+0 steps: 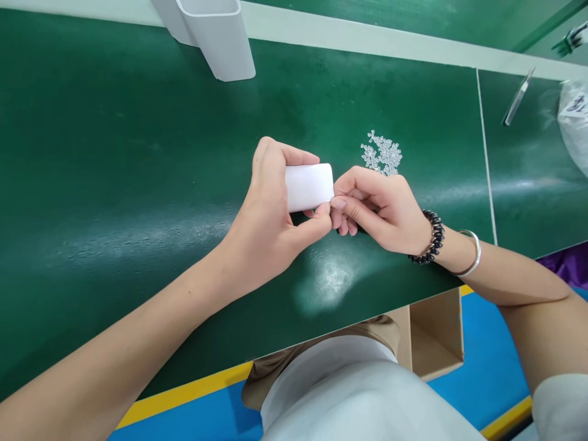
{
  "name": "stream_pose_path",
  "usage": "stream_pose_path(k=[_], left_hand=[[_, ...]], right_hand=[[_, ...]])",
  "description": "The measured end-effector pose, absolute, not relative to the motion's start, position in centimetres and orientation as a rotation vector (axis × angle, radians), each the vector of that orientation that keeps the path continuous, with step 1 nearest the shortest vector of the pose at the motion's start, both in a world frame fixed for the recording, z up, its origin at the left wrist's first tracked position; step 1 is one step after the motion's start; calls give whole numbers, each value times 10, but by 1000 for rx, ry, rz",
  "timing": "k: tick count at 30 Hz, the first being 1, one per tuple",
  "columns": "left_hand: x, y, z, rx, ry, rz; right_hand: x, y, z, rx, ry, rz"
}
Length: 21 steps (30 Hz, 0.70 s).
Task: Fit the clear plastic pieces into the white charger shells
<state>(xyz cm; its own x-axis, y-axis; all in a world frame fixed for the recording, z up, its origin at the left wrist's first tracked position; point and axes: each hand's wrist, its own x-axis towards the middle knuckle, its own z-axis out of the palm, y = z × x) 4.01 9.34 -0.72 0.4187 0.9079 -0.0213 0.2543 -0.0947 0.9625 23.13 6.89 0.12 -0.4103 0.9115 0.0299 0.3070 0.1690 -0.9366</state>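
A small white rectangular block with rounded corners (pixel 309 187) is held above the green tabletop. My left hand (pixel 271 208) grips it from the left, fingers along the far edge and thumb at the near edge. At its right end, my right hand (pixel 376 208) pinches thumb against index finger, touching the block's near right corner. Whatever lies between those fingertips is hidden or too small to name. Just beyond my right hand lies a loose pile of small clear plastic pieces (pixel 388 154).
White open-topped containers (pixel 223 43) stand at the back left. Metal tweezers (pixel 519 98) lie at the back right, near a white plastic bag (pixel 575 125). A cardboard box (pixel 436 334) sits below the green table's (pixel 138 153) front edge.
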Motion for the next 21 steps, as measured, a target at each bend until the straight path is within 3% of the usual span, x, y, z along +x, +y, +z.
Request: stream_pose_path(k=[9,15,21], left_hand=[[39,100,-1,1331,994,745],[35,89,25,903,647,555],[40,6,47,647,443,194]], right_hand=[[238,78,1,-1068,-1943,1188],[241,63,23,-979,-2075,748],[250,-52,37,-1014,-2034,497]])
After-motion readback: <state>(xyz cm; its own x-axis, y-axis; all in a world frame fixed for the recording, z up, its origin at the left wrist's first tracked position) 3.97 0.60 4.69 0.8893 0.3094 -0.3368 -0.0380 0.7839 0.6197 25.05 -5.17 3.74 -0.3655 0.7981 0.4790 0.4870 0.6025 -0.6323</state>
